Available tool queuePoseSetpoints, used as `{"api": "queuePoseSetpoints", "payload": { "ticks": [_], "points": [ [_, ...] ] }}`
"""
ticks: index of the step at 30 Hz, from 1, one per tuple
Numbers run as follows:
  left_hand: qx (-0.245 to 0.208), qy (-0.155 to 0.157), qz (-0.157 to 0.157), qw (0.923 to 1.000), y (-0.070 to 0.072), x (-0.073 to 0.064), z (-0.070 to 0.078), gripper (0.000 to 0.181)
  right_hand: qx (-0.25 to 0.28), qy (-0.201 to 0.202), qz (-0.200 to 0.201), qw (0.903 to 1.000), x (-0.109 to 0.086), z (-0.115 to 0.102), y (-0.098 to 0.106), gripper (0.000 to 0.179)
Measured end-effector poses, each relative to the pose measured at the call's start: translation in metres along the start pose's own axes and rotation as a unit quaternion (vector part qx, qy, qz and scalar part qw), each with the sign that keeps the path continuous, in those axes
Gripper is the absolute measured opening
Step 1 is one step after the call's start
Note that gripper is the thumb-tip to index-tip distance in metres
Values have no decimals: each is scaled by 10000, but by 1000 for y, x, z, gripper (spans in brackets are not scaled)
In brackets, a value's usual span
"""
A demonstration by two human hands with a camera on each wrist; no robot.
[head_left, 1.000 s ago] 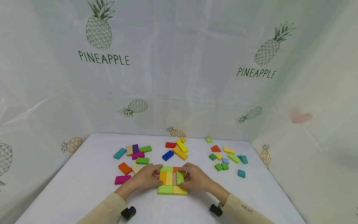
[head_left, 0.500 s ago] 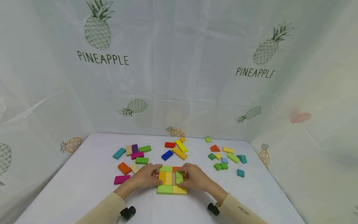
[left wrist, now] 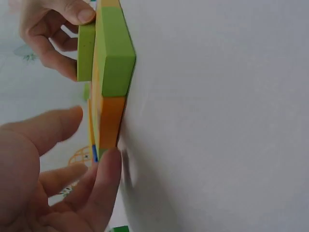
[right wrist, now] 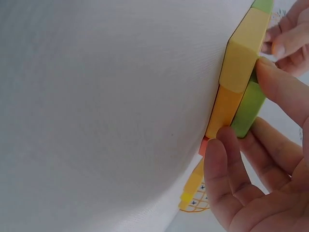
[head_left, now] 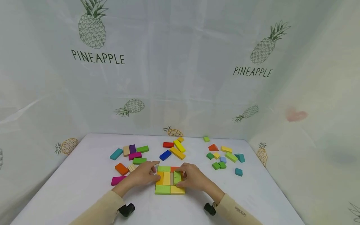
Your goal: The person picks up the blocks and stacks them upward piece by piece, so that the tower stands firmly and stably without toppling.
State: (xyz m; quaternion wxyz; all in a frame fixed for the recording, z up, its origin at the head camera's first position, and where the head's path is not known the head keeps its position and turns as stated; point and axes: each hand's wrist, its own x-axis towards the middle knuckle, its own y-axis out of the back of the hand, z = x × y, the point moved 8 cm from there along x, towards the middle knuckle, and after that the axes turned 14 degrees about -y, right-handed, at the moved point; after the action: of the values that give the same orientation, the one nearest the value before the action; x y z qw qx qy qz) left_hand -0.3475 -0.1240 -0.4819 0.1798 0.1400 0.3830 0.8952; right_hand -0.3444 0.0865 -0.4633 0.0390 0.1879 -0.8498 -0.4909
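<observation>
A flat rectangle of blocks lies on the table: a light green block (head_left: pixel 162 189) and a yellow block (head_left: pixel 177 190) along the near side, an orange block (head_left: pixel 159 179) at left, a tan strip behind. On top of its right part sits another light green block (right wrist: pixel 248 108), pinched between the thumb and fingers of my right hand (head_left: pixel 195 177). My left hand (head_left: pixel 143 174) is at the left side, thumb and fingers spread apart and holding nothing. In the left wrist view one fingertip (left wrist: pixel 111 162) is right at the far end of the orange block's side.
Several loose blocks, among them a magenta block (head_left: pixel 118 180) and an orange-red block (head_left: pixel 122 169), lie to the left. Behind are a blue block (head_left: pixel 165 155) and a long yellow block (head_left: pixel 177 153). Small green cubes (head_left: pixel 216 166) and a teal block (head_left: pixel 238 172) lie right.
My left thumb has come back from the orange block's near end and the left hand has loosened. My right hand keeps its pinch on the light green block. The head view has shifted slightly.
</observation>
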Motion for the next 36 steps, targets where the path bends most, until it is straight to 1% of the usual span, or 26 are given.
{"api": "queuePoseSetpoints", "payload": {
  "ticks": [2, 5, 8, 11, 13, 16, 19, 23, 30, 32, 36],
  "points": [
    [76, 114, 148, 9998, 6, 4, 0, 66, 24, -67, -18, 10000, -1, 0, 0, 55],
    [115, 201, 374, 9990, 15, 15, -3, 61, 99, -104, -46, 9999, -2, 1, 0, 55],
    [107, 84, 484, 9987, 21, 31, -3, 58, 158, -131, -43, 9998, -3, 2, 1, 55],
    [38, -43, 406, 9992, 22, 47, -2, 58, 152, -175, 0, 9997, -4, 7, 2, 56],
    [46, -193, 271, 9994, 20, 58, -1, 59, 150, -156, 35, 9998, -5, 9, 2, 55],
    [81, -361, 61, 9993, 16, 73, 0, 59, 147, -61, 82, 9998, -5, 11, 2, 55],
    [186, -453, -112, 9987, 12, 84, -4, 58, 153, 75, 81, 9998, -4, 10, 1, 55],
    [314, -531, -248, 9978, 8, 93, -7, 55, 179, 135, 48, 9997, -3, 8, 0, 55],
    [499, -631, -278, 9964, 5, 102, -7, 53, 180, 54, 29, 9998, -1, 4, 2, 55],
    [646, -645, -330, 9953, 4, 103, -9, 55, 167, 42, 23, 9998, 0, 4, 2, 55],
    [835, -681, -548, 9927, 2, 102, -14, 57, 137, 23, 11, 9999, 1, 3, 0, 55]
  ]
}}
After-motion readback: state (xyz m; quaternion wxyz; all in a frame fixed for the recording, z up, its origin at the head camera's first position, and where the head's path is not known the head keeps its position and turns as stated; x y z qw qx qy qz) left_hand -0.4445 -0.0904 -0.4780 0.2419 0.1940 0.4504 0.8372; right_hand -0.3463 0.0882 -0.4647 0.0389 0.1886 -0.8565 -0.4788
